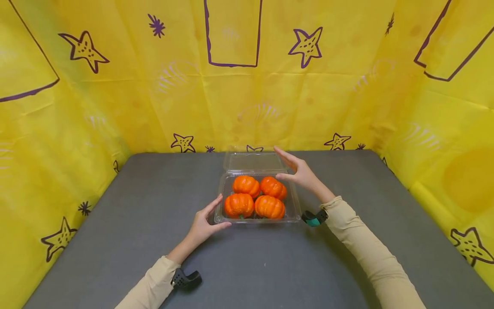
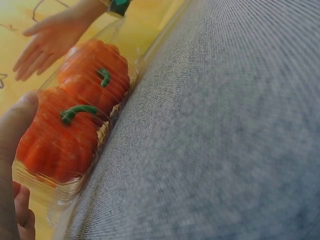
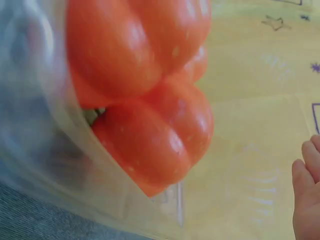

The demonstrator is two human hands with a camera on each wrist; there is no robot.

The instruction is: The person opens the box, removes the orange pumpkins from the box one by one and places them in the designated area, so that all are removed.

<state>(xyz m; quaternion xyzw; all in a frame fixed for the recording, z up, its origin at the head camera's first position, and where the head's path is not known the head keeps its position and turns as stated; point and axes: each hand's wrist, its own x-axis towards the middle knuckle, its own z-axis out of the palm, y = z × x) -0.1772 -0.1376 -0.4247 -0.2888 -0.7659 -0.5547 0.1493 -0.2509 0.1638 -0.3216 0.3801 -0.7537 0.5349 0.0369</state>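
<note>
A clear plastic clamshell container holds several small orange pumpkins with green stems. Its clear lid stands raised at the back. By the container's front left corner is my left hand, thumb along the front and fingers along the left side; whether it touches the plastic I cannot tell. Over the back right corner, beside the lid, my right hand is spread with straight fingers and holds nothing. The left wrist view shows two pumpkins through the container wall, with my left thumb near them.
The container stands toward the back of a grey table. Yellow cloth printed with purple starfish hangs behind and along both sides. Each wrist wears a dark band, such as the left wristband.
</note>
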